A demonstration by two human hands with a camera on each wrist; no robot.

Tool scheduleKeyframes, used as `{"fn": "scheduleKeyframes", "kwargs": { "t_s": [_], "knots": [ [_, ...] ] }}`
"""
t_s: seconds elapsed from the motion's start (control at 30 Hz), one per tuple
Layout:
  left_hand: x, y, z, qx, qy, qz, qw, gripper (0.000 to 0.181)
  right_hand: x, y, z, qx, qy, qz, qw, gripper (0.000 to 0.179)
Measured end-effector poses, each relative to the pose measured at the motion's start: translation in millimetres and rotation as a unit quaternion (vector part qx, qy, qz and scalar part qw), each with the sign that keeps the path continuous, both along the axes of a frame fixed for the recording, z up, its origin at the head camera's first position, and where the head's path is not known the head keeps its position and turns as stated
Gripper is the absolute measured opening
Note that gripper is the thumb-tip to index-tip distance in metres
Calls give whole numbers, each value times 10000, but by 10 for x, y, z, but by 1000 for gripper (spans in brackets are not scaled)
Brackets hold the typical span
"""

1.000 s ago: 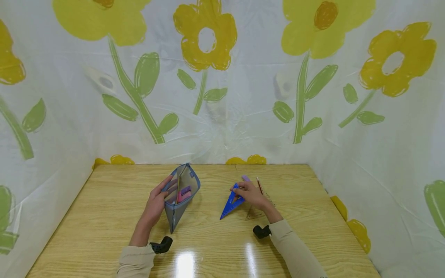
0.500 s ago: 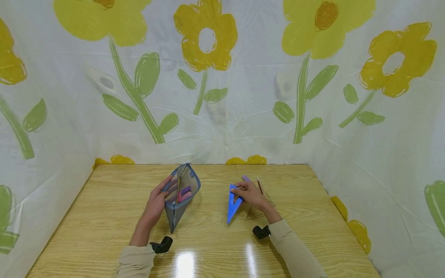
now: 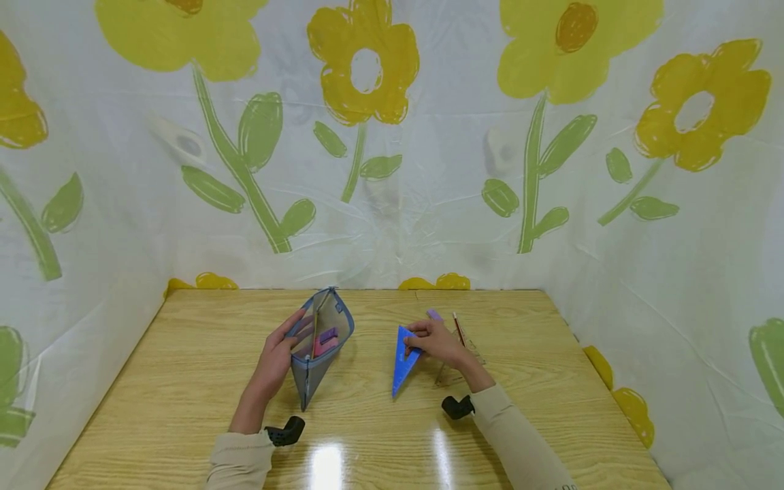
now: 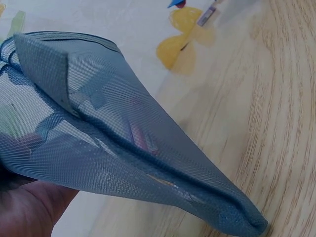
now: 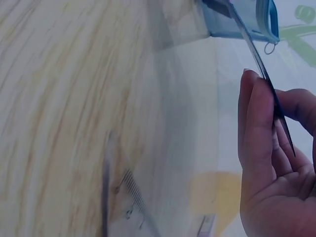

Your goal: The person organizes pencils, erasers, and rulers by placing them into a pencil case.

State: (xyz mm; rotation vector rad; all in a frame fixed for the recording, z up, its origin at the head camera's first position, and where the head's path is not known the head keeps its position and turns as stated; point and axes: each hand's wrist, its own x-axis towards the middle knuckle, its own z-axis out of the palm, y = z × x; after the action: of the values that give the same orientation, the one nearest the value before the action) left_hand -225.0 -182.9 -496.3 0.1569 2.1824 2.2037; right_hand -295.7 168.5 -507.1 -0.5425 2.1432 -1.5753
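My left hand [image 3: 272,364] grips a blue-grey mesh pencil pouch [image 3: 313,381] by its left side, holding its top agape. Inside the pouch lie a purple item [image 3: 329,335], a pink item [image 3: 324,346] and a slim yellow stick. The mesh pouch [image 4: 148,163] fills much of the left wrist view, its lower corner pointing right. To the right of the pouch, my right hand [image 3: 442,342] pinches a blue set square [image 3: 401,371] between thumb and fingers, one tip pointing down. In the right wrist view the set square [image 5: 256,59] appears edge-on, above the table.
Beyond and beside my right hand lie a pencil [image 3: 456,324], a purple-ended item [image 3: 434,314] and a clear ruler-like piece [image 3: 474,352], partly hidden by the hand. The wooden table [image 3: 184,381] meets flower-patterned cloth [image 3: 392,231] at the back and sides.
The set square has turned in my right fingers to a steeper angle and shifted slightly left over the last half second. The left hand and the pouch stay in place.
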Motion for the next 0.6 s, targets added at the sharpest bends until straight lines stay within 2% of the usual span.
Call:
{"fn": "scheduleKeyframes", "kwargs": {
  "t_s": [0.17, 0.4, 0.6],
  "knots": [
    [-1, -2, 11, -48, -31, 0, 10000, 60, 10, -66, 62, -94, -56, -144, 9998, 45],
    [1, -10, 8, -45, -41, -21, 10000, 59, 25, -148, 158, -199, 231, -177, 9994, 44],
    [18, -6, 23, -21, -85, -20, 10000, 58, 27, -220, 193, -243, 261, -329, 9988, 44]
  ]
}}
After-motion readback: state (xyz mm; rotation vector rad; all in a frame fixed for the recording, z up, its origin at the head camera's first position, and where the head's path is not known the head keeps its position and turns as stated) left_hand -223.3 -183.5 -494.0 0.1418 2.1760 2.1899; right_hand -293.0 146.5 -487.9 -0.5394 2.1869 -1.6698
